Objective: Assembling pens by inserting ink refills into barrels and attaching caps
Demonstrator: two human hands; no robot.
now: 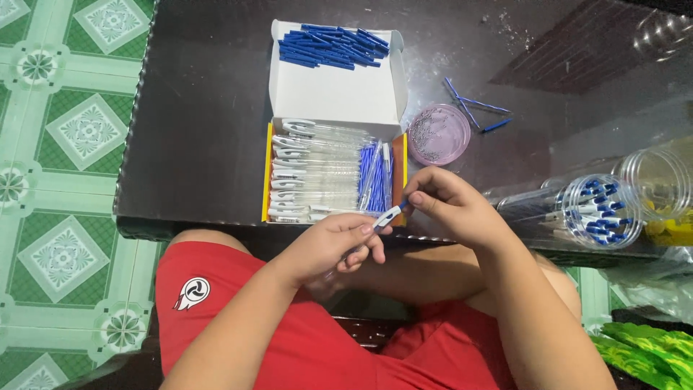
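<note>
The left hand [339,242] was closed around a clear pen barrel [381,218], whose long axis ran up and to the right toward the right hand [451,206]. The right hand pinched the barrel's blue tip end [402,206] between thumb and forefinger, so both hands met on the one pen, just in front of the open box [336,94]. The box's near tray held clear barrels with white clips [310,173] lying crosswise and some blue parts [372,177]; its raised lid carried a heap of blue refills [333,47]. Right of the box stood a pink round dish [438,134], with a few loose blue pieces [473,107] beyond it. Farther right of the box, on the dark table [202,123], a clear jar of finished pens [595,213] lay on its side.
</note>
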